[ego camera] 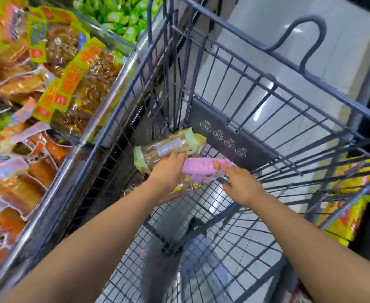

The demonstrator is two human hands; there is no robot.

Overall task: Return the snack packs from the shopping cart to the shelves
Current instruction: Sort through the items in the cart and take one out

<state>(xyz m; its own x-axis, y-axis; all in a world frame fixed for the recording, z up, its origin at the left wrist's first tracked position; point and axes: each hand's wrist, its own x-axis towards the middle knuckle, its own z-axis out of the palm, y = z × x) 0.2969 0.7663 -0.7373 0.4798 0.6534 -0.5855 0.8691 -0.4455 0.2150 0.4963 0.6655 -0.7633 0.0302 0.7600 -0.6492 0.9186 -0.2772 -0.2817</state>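
Left hand [167, 171] grips a green-edged clear snack pack [168, 147]; right hand [243, 185] pinches a pink snack pack [203, 168]; both inside the dark wire shopping cart [267, 88]. Glossy pale floor [256, 40]; stocked shelf bins [55, 68] left.

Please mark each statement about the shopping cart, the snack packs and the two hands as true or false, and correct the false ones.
1. Both hands are inside the shopping cart. True.
2. The left hand touches a pink pack only. False: it lies across the green-edged pack and the pink pack.
3. The right hand is at the pink pack. True.
4. The cart holds no packs. False: at least two packs lie in it.
5. The shelf of snack packs stands to the left of the cart. True.
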